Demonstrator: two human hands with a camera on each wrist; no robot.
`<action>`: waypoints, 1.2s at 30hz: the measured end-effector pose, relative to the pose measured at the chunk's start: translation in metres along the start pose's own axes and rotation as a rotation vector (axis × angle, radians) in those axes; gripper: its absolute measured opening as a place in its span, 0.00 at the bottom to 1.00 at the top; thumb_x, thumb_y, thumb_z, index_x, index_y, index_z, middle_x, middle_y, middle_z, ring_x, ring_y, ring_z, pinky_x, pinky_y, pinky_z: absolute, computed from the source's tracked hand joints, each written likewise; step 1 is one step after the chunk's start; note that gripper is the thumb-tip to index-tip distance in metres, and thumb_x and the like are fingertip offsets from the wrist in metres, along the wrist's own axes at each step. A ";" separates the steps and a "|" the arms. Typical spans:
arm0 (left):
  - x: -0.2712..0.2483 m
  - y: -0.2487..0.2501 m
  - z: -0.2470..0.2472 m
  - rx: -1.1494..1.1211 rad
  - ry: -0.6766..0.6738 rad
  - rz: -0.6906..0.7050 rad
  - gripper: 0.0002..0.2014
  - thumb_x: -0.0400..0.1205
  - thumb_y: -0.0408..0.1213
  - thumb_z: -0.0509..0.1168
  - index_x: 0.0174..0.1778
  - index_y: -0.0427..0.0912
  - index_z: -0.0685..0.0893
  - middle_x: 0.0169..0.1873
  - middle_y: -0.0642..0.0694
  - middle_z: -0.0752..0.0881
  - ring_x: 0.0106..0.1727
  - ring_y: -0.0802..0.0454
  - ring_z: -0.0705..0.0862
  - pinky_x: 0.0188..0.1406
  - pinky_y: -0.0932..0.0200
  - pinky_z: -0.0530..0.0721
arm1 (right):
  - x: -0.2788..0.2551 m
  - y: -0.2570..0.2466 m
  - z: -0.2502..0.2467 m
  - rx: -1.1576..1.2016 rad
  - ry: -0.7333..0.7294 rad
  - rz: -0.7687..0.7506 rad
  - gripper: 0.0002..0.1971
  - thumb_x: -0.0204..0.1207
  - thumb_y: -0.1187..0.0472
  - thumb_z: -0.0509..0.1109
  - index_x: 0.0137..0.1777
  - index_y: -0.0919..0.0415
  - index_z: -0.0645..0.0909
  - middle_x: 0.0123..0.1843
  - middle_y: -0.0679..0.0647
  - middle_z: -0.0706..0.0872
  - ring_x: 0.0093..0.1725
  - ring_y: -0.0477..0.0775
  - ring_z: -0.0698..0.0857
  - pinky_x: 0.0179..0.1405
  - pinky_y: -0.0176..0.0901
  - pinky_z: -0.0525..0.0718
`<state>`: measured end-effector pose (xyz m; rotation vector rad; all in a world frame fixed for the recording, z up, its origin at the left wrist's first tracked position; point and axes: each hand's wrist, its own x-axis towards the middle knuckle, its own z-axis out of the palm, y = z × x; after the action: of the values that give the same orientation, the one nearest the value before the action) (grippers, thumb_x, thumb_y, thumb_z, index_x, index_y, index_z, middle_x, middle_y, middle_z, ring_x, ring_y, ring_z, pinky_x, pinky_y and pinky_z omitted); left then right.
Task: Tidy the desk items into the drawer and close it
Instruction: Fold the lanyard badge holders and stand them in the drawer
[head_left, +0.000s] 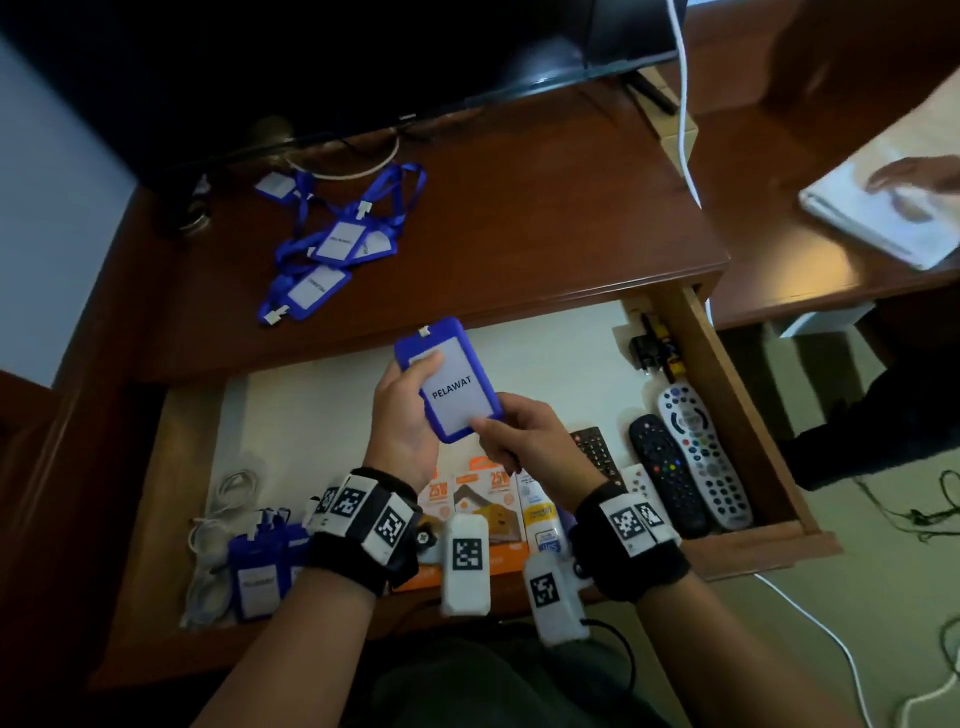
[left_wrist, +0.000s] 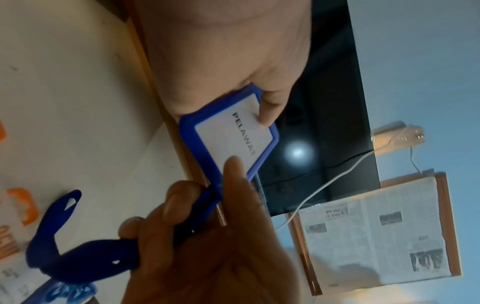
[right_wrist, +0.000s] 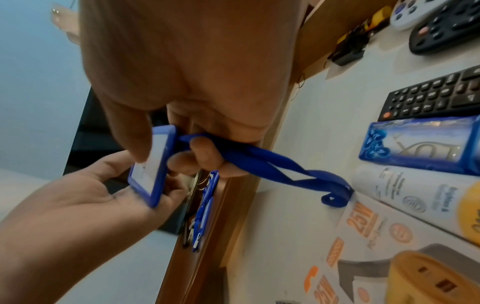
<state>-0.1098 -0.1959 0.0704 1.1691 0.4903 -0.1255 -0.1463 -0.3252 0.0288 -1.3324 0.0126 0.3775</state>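
- Both hands hold one blue badge holder (head_left: 448, 381) marked PELAWAT, in the air above the open drawer (head_left: 737, 395), near the desk's front edge.
- Left hand (head_left: 402, 415): thumb across the card face, fingers curled behind the holder's upper end.
- Right hand (head_left: 519, 434): thumb pinches the lower end; its other fingers are curled round the blue lanyard (right_wrist: 272, 164).
- Step in hand, as I read it: gather the strap, then lay the holder in the drawer.
- Doing it well: bunch the loose lanyard tail behind the holder before lowering, so it doesn't drape over the drawer front and snag on closing.
- Sensible spot: onto the badge holders (head_left: 260, 571) already at the drawer's near-left corner, beside the white cables (head_left: 218, 519). Keep it flat and low.
- Still on the desk (head_left: 519, 223): a tangle of badges (head_left: 332, 244). Task is well short of done; drawer is not ready to shut.
- Head view only: the overall layout, the remotes (head_left: 691, 457) at the drawer's right, the desk leftovers. The lanyard is hidden behind the hands there.
- Right wrist view only: the lanyard runs out of the fingers, twisted, its end curling down by the boxed charger (right_wrist: 376, 257) and a white tube (right_wrist: 415, 195).
- Left wrist view adds: the right thumb (left_wrist: 233, 170) on the card face and the strap looping off below the fingers.
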 end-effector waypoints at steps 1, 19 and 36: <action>0.001 0.002 -0.003 -0.016 -0.004 0.003 0.13 0.82 0.34 0.63 0.63 0.39 0.79 0.46 0.39 0.87 0.44 0.44 0.86 0.43 0.50 0.86 | 0.001 -0.002 0.001 0.003 0.023 -0.012 0.06 0.82 0.65 0.66 0.47 0.68 0.80 0.26 0.53 0.73 0.23 0.45 0.69 0.22 0.35 0.68; 0.016 0.054 -0.075 0.272 -0.260 -0.162 0.09 0.77 0.32 0.66 0.52 0.40 0.87 0.46 0.40 0.88 0.49 0.45 0.84 0.52 0.53 0.80 | 0.033 -0.036 0.002 -0.055 0.096 0.106 0.05 0.64 0.63 0.69 0.30 0.64 0.79 0.34 0.67 0.79 0.30 0.58 0.73 0.24 0.34 0.67; 0.014 0.055 -0.106 0.539 -0.291 -0.212 0.15 0.72 0.42 0.75 0.49 0.37 0.87 0.51 0.34 0.89 0.52 0.37 0.83 0.59 0.39 0.78 | 0.033 -0.044 0.030 0.045 -0.028 0.205 0.12 0.81 0.60 0.64 0.55 0.70 0.80 0.46 0.63 0.90 0.44 0.59 0.89 0.40 0.42 0.86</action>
<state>-0.1109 -0.0764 0.0797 1.5899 0.3271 -0.6332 -0.1097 -0.2960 0.0709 -1.2852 0.1342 0.5662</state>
